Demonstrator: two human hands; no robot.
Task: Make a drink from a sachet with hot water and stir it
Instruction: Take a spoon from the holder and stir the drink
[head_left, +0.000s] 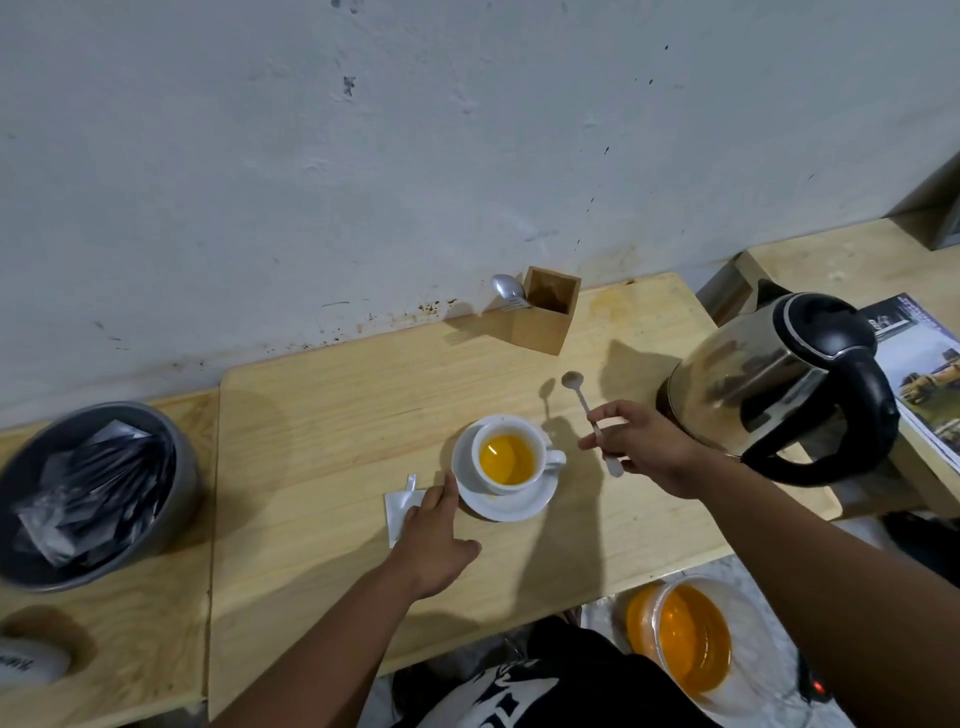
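Orange drink already fills the cup on its saucer mid-desk, so only stirring seems left: the right hand pinches a spoon just right of it, the left hand lies spread on the torn sachet.

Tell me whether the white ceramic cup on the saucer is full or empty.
Partly full. The white ceramic cup stands upright on its white saucer and holds orange-yellow liquid, whose surface lies well below the rim.
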